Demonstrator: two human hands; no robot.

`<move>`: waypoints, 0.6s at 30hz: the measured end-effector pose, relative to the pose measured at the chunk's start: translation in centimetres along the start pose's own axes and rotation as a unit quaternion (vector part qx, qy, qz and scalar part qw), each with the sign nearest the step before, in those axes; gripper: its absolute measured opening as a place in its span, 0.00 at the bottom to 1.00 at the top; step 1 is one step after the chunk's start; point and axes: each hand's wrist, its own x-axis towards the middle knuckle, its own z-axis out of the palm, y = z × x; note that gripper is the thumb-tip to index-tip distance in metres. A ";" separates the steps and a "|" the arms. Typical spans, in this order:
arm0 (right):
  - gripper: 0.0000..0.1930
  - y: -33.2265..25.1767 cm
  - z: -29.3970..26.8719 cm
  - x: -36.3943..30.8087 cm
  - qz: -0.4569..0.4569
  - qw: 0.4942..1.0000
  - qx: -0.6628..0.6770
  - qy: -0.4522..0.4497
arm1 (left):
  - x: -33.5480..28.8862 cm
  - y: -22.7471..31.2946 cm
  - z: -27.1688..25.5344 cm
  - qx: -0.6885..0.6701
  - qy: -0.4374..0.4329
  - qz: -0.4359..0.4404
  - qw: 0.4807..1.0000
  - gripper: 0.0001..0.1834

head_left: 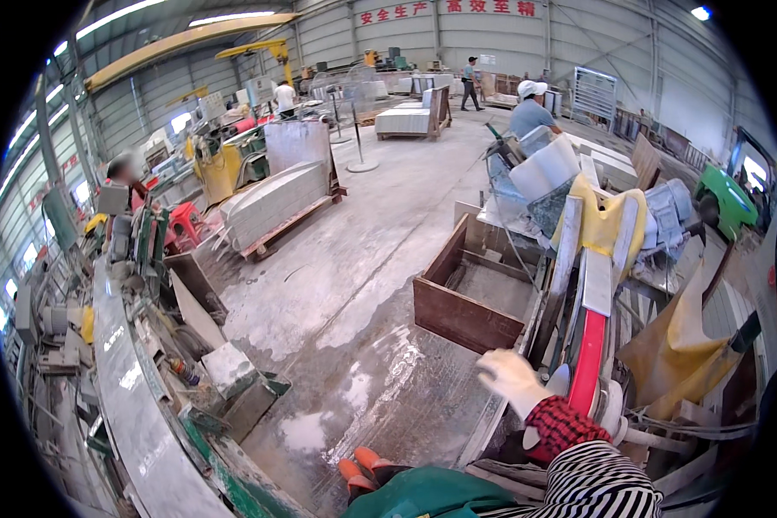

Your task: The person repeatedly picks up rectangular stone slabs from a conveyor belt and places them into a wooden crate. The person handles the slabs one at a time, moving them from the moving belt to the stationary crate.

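My right hand (509,378), in a pale cream glove, reaches in from the lower right. Its fingers look loosely stretched out, with nothing visible in them. A red checked cuff and a black-and-white striped sleeve (600,475) cover that arm. Just beyond the fingers stands an open brown wooden box (466,315), apart from the hand as far as I can see. To the hand's right runs a narrow machine bed with a red strip (588,358) and a pale stone-like slab (597,281) further along it. My left hand is out of view.
Wet concrete floor (345,380) lies ahead of my orange-toed shoes (360,470). A long metal-topped machine (138,414) borders the left. Stacked slabs (276,198) rest on a pallet. Yellow sheeting (609,220) drapes the right-hand machine. Several people are further off, one in a white cap (533,89).
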 end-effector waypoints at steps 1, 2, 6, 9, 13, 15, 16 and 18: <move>0.13 1.2 -2.6 0.6 -0.027 0.998 -0.029 0.047 | -1.0 2.3 0.4 -0.030 -0.016 -0.004 0.999 0.26; 0.12 2.8 -4.1 0.1 -0.010 0.988 -0.080 0.133 | -2.6 6.9 0.5 -0.067 -0.018 -0.013 0.998 0.26; 0.12 8.9 -9.9 -2.1 0.172 0.929 -0.196 0.262 | -7.3 22.9 -0.6 -0.035 -0.172 0.041 0.984 0.27; 0.18 14.9 -9.6 -5.8 0.280 0.884 -0.254 0.275 | -8.6 26.1 1.3 -0.128 -0.270 0.094 0.950 0.27; 0.21 17.3 -6.3 -8.8 0.280 0.885 -0.283 0.241 | -3.8 18.3 7.6 0.131 -0.322 0.377 0.858 0.28; 0.22 15.7 -6.9 -8.3 0.303 0.898 -0.247 0.203 | -3.9 18.0 8.2 0.180 -0.300 0.386 0.853 0.29; 0.23 15.0 -7.2 -8.0 0.318 0.900 -0.233 0.186 | -2.2 16.7 9.5 0.219 -0.329 0.359 0.845 0.29; 0.21 14.8 -7.1 -7.9 0.329 0.894 -0.241 0.186 | -0.4 15.1 11.2 0.270 -0.356 0.320 0.835 0.29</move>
